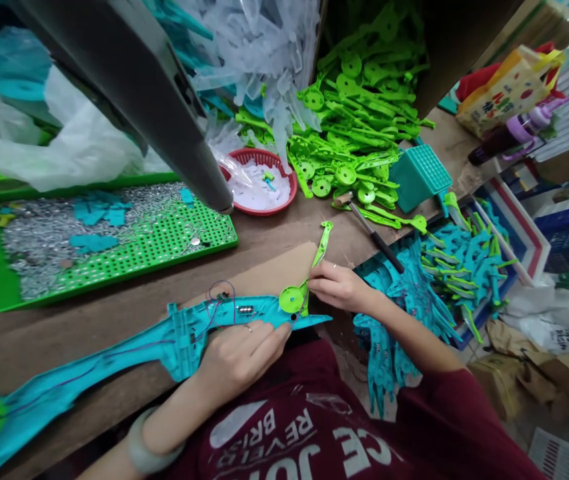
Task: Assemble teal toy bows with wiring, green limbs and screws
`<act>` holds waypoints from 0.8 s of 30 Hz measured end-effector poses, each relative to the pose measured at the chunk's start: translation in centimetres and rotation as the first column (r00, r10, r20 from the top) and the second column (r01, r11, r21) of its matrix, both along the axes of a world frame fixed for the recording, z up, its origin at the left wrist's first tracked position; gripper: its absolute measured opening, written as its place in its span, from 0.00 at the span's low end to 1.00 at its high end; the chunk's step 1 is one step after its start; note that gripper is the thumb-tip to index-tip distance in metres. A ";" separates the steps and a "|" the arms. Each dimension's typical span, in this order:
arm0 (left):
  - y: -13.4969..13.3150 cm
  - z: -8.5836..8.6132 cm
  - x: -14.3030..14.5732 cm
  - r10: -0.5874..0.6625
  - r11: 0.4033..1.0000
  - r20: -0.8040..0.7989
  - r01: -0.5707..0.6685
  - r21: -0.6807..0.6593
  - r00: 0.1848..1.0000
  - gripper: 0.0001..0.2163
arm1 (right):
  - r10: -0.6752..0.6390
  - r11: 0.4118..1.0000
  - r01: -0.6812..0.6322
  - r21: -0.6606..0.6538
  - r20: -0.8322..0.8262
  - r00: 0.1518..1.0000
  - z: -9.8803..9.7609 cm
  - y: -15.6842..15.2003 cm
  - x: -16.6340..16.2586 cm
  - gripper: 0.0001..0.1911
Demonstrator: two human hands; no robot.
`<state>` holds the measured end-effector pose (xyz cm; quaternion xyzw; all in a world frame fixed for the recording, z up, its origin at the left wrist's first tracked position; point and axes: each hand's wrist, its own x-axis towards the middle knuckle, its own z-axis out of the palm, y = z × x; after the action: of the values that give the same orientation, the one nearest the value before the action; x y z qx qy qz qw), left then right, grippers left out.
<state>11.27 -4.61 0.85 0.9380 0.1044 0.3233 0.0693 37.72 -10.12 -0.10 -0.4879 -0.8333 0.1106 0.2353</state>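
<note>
A long teal plastic toy sword half (129, 347) lies open-side up along the table's front edge, with thin purple wires and small metal parts inside. My left hand (244, 353) is wrapped over its near edge, close to the right end. With pinched fingers, my right hand (337, 285) holds a lime-green plastic lever piece (320, 250). The lever's round disc (291, 300) rests over the right end of the teal half. A thin wire runs beside the disc. My left fingertips are partly hidden behind the teal part.
A green tray (204, 233) of small metal parts stands left, a red basket (264, 212) of white pieces behind. Lime-green parts (354, 133) are heaped at the back. A hammer (377, 237) lies right, near stacked teal parts (414, 293). A dark grey arm (154, 87) overhangs the table.
</note>
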 end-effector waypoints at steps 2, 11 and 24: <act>0.1 0.2 0.1 -0.005 1.000 -0.011 0.005 -0.029 1.000 0.05 | 0.019 1.000 -0.019 -0.013 0.008 1.000 -0.1 0.2 0.3 0.12; 0.2 0.3 0.0 0.104 0.991 -0.052 -0.108 -0.076 0.993 0.05 | 0.145 0.987 -0.147 0.060 0.043 0.989 0.2 0.9 0.3 0.13; -0.2 0.3 0.3 0.218 0.895 -0.003 -0.201 -0.398 0.976 0.06 | 0.110 0.969 -0.072 -0.237 0.152 0.982 2.0 1.9 -0.9 0.12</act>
<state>11.58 -4.81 1.13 0.8807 0.2666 0.3207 0.2244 36.80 -8.18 1.86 -0.4806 -0.8529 0.1765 0.1023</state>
